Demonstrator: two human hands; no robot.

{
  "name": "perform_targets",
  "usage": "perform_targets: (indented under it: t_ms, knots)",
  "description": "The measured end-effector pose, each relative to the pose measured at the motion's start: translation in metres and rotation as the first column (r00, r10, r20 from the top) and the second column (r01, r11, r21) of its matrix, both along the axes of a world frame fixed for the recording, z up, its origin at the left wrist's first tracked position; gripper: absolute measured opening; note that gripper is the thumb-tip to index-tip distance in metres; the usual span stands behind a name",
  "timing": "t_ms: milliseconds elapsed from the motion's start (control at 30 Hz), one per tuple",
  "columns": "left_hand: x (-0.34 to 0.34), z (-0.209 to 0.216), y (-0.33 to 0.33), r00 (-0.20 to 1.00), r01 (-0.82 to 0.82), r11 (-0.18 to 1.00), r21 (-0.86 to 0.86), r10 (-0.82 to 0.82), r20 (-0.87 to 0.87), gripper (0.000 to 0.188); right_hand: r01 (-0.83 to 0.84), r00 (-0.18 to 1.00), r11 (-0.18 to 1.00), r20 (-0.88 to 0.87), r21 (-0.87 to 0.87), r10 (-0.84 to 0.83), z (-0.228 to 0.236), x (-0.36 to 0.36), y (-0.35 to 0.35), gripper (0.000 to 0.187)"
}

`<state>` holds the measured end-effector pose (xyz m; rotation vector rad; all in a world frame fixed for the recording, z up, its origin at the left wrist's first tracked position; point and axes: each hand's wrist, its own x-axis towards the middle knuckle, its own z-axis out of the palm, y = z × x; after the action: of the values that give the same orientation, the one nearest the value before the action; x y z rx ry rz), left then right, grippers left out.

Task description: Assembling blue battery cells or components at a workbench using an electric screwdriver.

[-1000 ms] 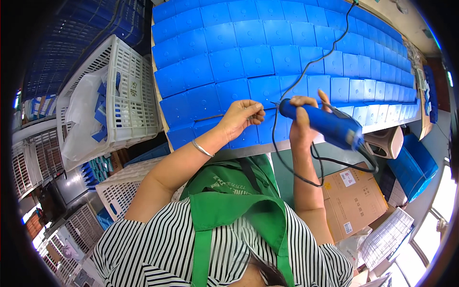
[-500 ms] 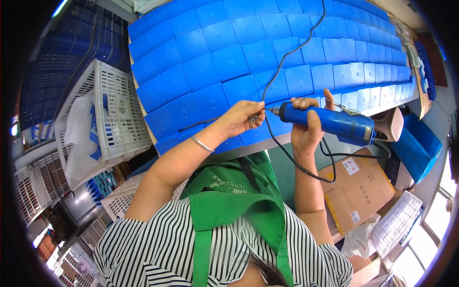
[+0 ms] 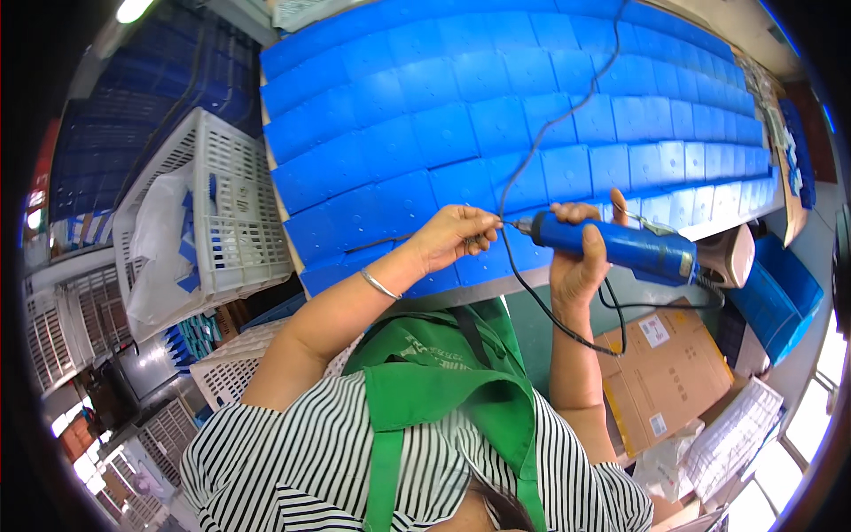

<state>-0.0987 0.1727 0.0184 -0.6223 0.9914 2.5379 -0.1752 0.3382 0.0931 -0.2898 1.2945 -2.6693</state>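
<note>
My right hand [image 3: 576, 262] grips a blue electric screwdriver [image 3: 620, 248], held level over the table's front edge with its metal tip pointing left. My left hand [image 3: 452, 235], a thin bracelet on its wrist, pinches something small right at the tool's tip [image 3: 519, 226]; what it is cannot be made out. A black cable [image 3: 541, 142] runs from near the tip up across the table, and another loops down below the tool. Under both hands lie rows of flat blue plastic pieces [image 3: 461, 124] covering the table.
A white lattice crate [image 3: 222, 204] with a plastic bag and blue parts stands left of the table. More white crates [image 3: 222, 372] sit lower left. A cardboard box [image 3: 665, 372] and blue bins [image 3: 780, 293] are on the floor at right.
Both hands and the screwdriver have stayed together at the table's front edge; the tool has levelled out and the view has shifted slightly.
</note>
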Motion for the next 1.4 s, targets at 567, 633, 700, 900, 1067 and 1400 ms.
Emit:
perform_targets:
  t_ms: [567, 633, 700, 900, 1067, 1400]
  knots:
    - [0.035, 0.254, -0.179, 0.786, -0.466, 0.884, -0.038, 0.394, -0.476, 0.014, -0.046, 0.995, 0.999, -0.084, 0.027, 0.048, 0.025, 0.027, -0.015, 0.062]
    - [0.021, 0.296, -0.198, 0.74, -0.503, 0.862, -0.07, 0.387, -0.55, 0.018, -0.053, 0.995, 0.998, -0.083, 0.025, 0.055, 0.026, 0.029, -0.018, 0.062]
    - [-0.006, 0.33, -0.228, 0.684, -0.575, 0.804, -0.154, 0.369, -0.63, 0.017, -0.07, 0.994, 0.997, -0.08, 0.024, 0.072, 0.028, 0.033, -0.021, 0.061]
    - [-0.058, 0.386, -0.289, 0.585, -0.747, 0.658, -0.097, 0.581, -0.566, 0.019, -0.084, 0.993, 0.996, -0.087, 0.003, 0.084, 0.032, 0.037, -0.021, 0.062]
    - [-0.029, 0.351, -0.227, 0.674, -0.604, 0.786, -0.134, 0.413, -0.612, 0.012, -0.029, 0.997, 0.999, -0.066, 0.017, 0.03, 0.029, 0.036, -0.01, 0.062]
    - [0.022, 0.05, -0.028, 0.947, -0.318, 0.861, 0.396, 0.272, 0.171, 0.015, 0.074, 0.989, 0.996, -0.129, 0.058, -0.066, 0.022, 0.03, -0.005, 0.069]
